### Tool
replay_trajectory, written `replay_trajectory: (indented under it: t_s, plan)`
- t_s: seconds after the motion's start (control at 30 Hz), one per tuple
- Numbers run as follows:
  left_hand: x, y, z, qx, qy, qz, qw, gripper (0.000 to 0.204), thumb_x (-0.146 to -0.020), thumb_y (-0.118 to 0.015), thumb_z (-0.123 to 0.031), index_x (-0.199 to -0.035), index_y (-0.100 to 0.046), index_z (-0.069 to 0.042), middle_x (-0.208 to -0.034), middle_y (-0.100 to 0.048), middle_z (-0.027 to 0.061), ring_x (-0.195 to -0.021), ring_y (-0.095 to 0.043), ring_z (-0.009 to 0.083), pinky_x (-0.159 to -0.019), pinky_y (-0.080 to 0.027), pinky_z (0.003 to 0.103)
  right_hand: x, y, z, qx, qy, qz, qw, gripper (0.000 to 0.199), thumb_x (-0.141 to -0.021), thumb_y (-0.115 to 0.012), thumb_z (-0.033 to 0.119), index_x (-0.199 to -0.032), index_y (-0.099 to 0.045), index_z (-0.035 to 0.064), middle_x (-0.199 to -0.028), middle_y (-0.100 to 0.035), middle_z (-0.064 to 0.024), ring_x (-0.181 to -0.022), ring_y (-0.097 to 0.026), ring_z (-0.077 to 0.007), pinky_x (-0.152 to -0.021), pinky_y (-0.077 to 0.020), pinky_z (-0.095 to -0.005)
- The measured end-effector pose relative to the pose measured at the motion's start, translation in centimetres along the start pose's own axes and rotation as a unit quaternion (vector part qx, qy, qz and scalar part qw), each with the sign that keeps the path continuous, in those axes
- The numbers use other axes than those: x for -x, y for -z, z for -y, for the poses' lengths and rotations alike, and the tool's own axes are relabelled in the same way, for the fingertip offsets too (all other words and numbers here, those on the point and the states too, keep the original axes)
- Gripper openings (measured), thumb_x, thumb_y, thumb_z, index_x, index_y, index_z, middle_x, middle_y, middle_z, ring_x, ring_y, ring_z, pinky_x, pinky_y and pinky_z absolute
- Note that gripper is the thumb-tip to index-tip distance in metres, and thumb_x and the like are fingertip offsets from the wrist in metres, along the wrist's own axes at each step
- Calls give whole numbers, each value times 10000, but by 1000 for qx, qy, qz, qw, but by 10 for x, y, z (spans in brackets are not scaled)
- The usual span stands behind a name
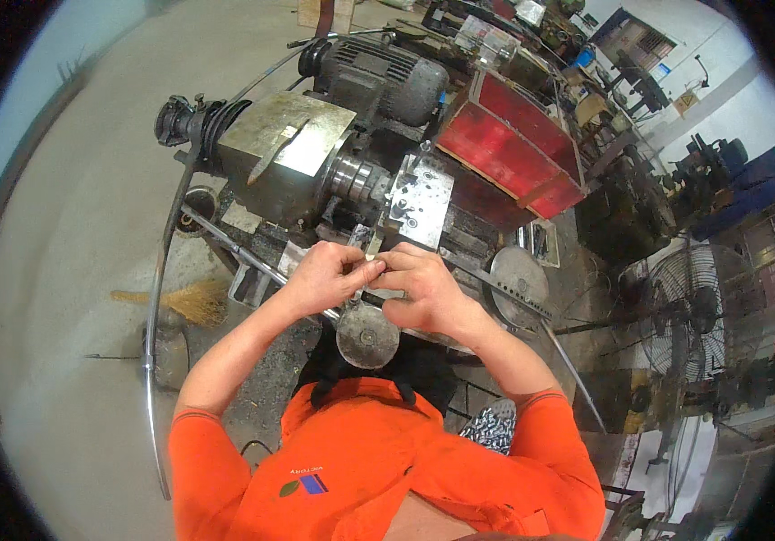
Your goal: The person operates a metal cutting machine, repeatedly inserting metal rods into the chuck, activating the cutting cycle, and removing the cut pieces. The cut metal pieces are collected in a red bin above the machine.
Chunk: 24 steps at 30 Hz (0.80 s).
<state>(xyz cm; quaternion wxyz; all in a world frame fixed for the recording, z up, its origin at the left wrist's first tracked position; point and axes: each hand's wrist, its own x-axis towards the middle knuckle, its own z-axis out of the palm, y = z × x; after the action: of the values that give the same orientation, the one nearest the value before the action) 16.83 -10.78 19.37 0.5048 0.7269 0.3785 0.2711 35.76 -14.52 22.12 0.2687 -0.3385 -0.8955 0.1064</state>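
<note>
My left hand (327,274) and my right hand (421,283) meet in front of a small lathe, thumbs and fingertips pinched together. Between them shows a small pale piece (370,256), mostly covered by the fingers, its kind too small to make out. Just beyond the fingertips are the steel spindle nose (357,180) and a bright metal tool block (421,200) with bolts on top. A round, flat metal handwheel (367,335) sits below my hands, close to my lap.
On the headstock (284,149) lies a flat long-handled tool (276,155). Behind stand a motor (378,79) and a red metal box (513,144). A long bar (155,316) and a straw broom (191,301) are at left. A fan (687,311) stands right; small metal parts (493,427) fill a container by my leg.
</note>
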Motion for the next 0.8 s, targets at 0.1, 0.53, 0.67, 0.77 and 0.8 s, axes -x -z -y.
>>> replay_trajectory:
  t_s: [0.1,0.53,0.67,0.77,0.8]
  plan:
    - [-2,2,-1,10,15,3,1000,373,-886,-587,-309,-712,-615,20,-564,-576,28,-534,-561,73,-481,-433,242,-6,1,0,-6,11,-11,1000,272,-525,-629,123,-784,-656,45,-803,-563,-95,-743,-520,-280,-664,-460,-370]
    - [36,95,-2,-42,47,-134,989,250,-865,-585,-183,-1015,-588,17,-691,-602,22,-578,-579,95,-506,-456,243,-35,7,-66,141,-92,9,986,277,-523,-616,183,-765,-707,81,-874,-633,-138,-834,-567,-321,-712,-484,-395]
    - [114,179,63,-185,125,-285,932,240,-831,-527,-74,-1048,-575,18,-657,-590,69,-558,-581,130,-525,-457,285,-72,-16,-115,171,-268,129,939,269,-527,-603,189,-747,-722,91,-807,-657,-164,-840,-609,-330,-728,-505,-389]
    - [197,203,111,-456,155,-281,830,302,-806,-523,-44,-1100,-561,15,-662,-608,96,-561,-579,155,-541,-450,305,-74,-35,-137,136,-292,94,942,241,-536,-592,177,-724,-719,95,-743,-652,-168,-790,-630,-332,-714,-515,-375]
    - [214,194,111,-338,196,-303,869,301,-815,-535,-61,-1104,-558,21,-656,-607,91,-557,-570,154,-537,-445,308,-71,-39,-144,105,-283,74,950,249,-541,-588,178,-732,-717,84,-764,-654,-164,-760,-636,-328,-724,-514,-358]
